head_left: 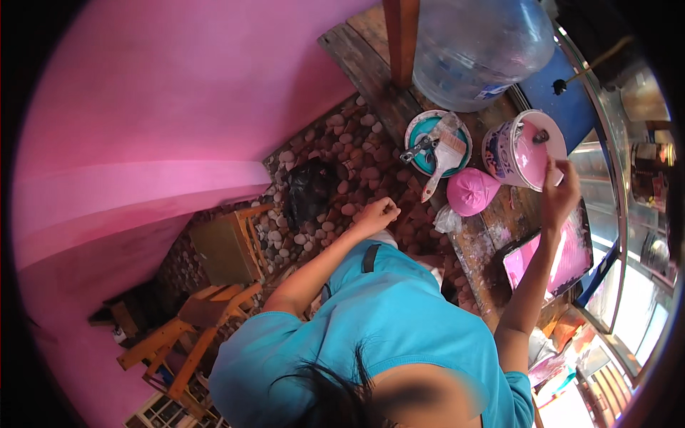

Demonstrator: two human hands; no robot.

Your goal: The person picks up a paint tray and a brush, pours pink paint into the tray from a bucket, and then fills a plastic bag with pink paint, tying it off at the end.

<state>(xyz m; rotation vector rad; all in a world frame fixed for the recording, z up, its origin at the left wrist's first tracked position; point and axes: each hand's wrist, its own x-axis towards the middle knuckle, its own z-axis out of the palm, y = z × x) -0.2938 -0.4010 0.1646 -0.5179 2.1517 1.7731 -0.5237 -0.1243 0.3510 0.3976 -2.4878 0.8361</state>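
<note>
My right hand (560, 185) is closed on a pale stirring tool (548, 148) that reaches into a white bucket of pink paint (528, 158), a dark piece showing at its far part. My left hand (379, 214) hangs over the pebble floor with fingers curled and nothing visible in them. Left of the bucket, two paintbrushes (449, 153) lie across an open tub of turquoise paint (417, 127). A tied pink bag (471, 191) sits below them on the wooden bench (481, 253), and a black paint tray (515, 260) with pink paint lies near my right forearm.
A large clear water jug (474, 50) and wooden post (401, 43) stand at the bench's back. Pink walls (157, 100) border the pebble floor (335, 143), which holds a black bag (307, 189). Wooden chairs (210, 321) are at lower left; glass panes (617, 221) line the right.
</note>
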